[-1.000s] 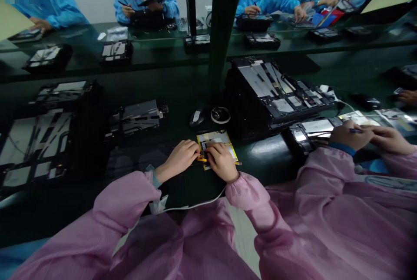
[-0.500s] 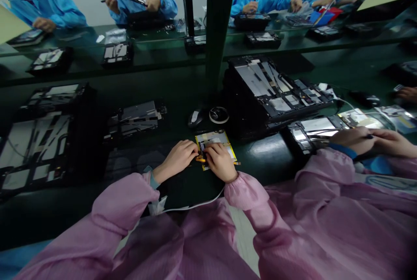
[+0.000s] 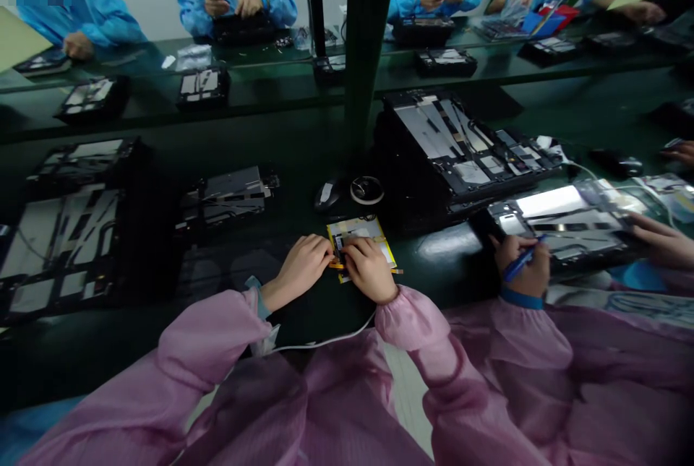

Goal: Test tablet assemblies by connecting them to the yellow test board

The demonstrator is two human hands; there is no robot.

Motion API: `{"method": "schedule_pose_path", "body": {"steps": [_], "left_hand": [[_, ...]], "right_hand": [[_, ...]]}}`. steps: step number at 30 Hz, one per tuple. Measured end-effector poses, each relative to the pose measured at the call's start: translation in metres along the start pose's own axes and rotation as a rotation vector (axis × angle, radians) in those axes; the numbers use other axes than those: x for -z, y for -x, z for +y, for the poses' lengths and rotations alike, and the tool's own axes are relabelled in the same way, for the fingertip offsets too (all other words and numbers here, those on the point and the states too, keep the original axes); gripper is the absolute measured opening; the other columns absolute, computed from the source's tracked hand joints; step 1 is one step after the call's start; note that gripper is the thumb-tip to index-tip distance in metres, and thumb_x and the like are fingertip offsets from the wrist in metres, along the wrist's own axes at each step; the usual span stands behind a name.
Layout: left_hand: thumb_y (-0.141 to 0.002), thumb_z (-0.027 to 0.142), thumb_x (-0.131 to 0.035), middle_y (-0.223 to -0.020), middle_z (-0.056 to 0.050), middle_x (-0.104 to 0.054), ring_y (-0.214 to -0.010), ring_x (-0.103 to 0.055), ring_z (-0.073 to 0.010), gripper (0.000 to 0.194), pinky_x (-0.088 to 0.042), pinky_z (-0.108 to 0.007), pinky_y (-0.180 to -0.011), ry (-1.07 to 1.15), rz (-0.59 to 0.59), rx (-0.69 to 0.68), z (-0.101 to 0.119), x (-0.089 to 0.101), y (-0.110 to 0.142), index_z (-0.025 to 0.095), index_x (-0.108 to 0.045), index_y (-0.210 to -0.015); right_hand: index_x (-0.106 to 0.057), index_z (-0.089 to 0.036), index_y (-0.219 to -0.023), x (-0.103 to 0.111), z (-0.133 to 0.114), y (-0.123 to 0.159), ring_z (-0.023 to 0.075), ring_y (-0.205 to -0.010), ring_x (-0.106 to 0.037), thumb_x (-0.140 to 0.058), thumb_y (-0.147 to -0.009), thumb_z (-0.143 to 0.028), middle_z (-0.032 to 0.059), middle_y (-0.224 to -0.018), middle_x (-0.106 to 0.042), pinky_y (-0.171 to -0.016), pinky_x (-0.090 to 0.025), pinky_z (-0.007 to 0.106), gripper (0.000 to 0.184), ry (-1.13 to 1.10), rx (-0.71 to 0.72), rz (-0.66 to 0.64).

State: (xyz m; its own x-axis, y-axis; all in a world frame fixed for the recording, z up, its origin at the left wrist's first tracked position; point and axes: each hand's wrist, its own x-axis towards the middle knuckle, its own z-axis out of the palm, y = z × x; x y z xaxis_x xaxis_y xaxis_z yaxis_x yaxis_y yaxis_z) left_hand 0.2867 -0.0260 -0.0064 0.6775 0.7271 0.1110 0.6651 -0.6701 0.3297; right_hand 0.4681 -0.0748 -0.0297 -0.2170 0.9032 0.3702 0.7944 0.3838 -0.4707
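A flat silver battery pack with yellow edges lies on the dark green table in front of me. Against its left edge, my left hand is closed, its fingertips pinching near a small dark strip and orange tape. My right hand rests over the pack's middle with fingers bent and pressed together on it. Those fingers hide part of the pack. An orange tab sticks out past its lower right corner.
A black mouse and a coiled cable lie behind the pack. Tablet shells are stacked at right, with more shells at left. To my right, a co-worker's hand holds a blue pen over another shell.
My hands stay at the battery pack with only slight finger movement. The co-worker at right has moved a hand leftward with the pen, and their tablet shell shows more fully.
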Motion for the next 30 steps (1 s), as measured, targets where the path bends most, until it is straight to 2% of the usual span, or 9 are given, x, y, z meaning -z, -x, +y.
{"method": "schedule_pose_path", "body": {"steps": [11, 17, 20, 23, 25, 27, 30], "left_hand": [[-0.092, 0.014, -0.046, -0.09, -0.006, -0.062, -0.087, -0.055, -0.0209, 0.011, -0.042, -0.036, -0.08, -0.051, -0.059, -0.014, 0.006, 0.001, -0.002, 0.018, -0.053, -0.085], [-0.089, 0.013, -0.048, -0.091, -0.008, -0.061, -0.088, -0.055, -0.024, 0.008, -0.043, -0.039, -0.08, -0.071, -0.06, -0.049, -0.002, -0.004, -0.004, 0.017, -0.055, -0.088], [-0.089, 0.014, -0.049, -0.096, -0.009, -0.061, -0.093, -0.055, -0.0239, 0.008, -0.044, -0.039, -0.084, -0.041, -0.043, -0.081, -0.003, 0.002, -0.004, 0.017, -0.056, -0.092], [-0.092, 0.019, -0.047, -0.106, -0.009, -0.059, -0.103, -0.054, -0.0221, 0.013, -0.044, -0.037, -0.091, 0.057, 0.089, -0.091, 0.003, 0.013, 0.006, 0.017, -0.055, -0.103], [-0.095, 0.022, -0.044, -0.105, -0.008, -0.06, -0.102, -0.054, -0.0222, 0.016, -0.043, -0.038, -0.092, 0.045, 0.159, -0.087, 0.011, 0.017, 0.019, 0.017, -0.056, -0.103], [-0.096, 0.025, -0.042, -0.1, -0.008, -0.062, -0.097, -0.054, -0.0233, 0.019, -0.044, -0.039, -0.088, -0.049, 0.149, -0.083, 0.019, 0.016, 0.033, 0.017, -0.058, -0.101], [-0.095, 0.029, -0.045, -0.1, -0.01, -0.063, -0.095, -0.055, -0.0249, 0.023, -0.045, -0.04, -0.083, -0.128, 0.096, -0.085, 0.025, 0.008, 0.046, 0.015, -0.059, -0.107]], "right_hand": [[-0.069, -0.019, -0.099, 0.006, -0.001, 0.003, 0.0253, -0.109, -0.052, -0.053, -0.087, -0.015, 0.0104, -0.109, -0.062, -0.094, -0.046, 0.042, 0.02, -0.043, 0.082, -0.049], [-0.068, -0.02, -0.1, 0.004, -0.013, 0.001, 0.0293, -0.112, -0.049, -0.057, -0.086, -0.019, 0.0122, -0.111, -0.06, -0.093, -0.045, 0.046, 0.017, 0.112, 0.097, -0.13], [-0.067, -0.02, -0.098, 0.003, -0.019, -0.004, 0.0291, -0.108, -0.05, -0.058, -0.086, -0.019, 0.0126, -0.107, -0.061, -0.089, -0.045, 0.044, 0.015, 0.192, 0.064, -0.135], [-0.067, -0.02, -0.096, 0.016, -0.016, -0.004, 0.0244, -0.099, -0.055, -0.054, -0.09, -0.02, 0.01, -0.104, -0.063, -0.088, -0.045, 0.038, 0.015, 0.159, 0.043, -0.125], [-0.066, -0.02, -0.103, 0.031, -0.008, 0.003, 0.0221, -0.095, -0.057, -0.049, -0.093, -0.019, 0.0085, -0.104, -0.065, -0.087, -0.045, 0.036, 0.02, 0.136, -0.002, -0.075], [-0.063, -0.018, -0.11, 0.047, 0.002, 0.016, 0.0224, -0.094, -0.057, -0.046, -0.094, -0.019, 0.0089, -0.103, -0.065, -0.085, -0.043, 0.036, 0.024, 0.186, -0.091, 0.006], [-0.064, -0.017, -0.109, 0.058, 0.012, 0.042, 0.0243, -0.089, -0.055, -0.049, -0.094, -0.026, 0.0098, -0.094, -0.065, -0.078, -0.042, 0.035, 0.022, 0.323, -0.205, 0.071]]}}
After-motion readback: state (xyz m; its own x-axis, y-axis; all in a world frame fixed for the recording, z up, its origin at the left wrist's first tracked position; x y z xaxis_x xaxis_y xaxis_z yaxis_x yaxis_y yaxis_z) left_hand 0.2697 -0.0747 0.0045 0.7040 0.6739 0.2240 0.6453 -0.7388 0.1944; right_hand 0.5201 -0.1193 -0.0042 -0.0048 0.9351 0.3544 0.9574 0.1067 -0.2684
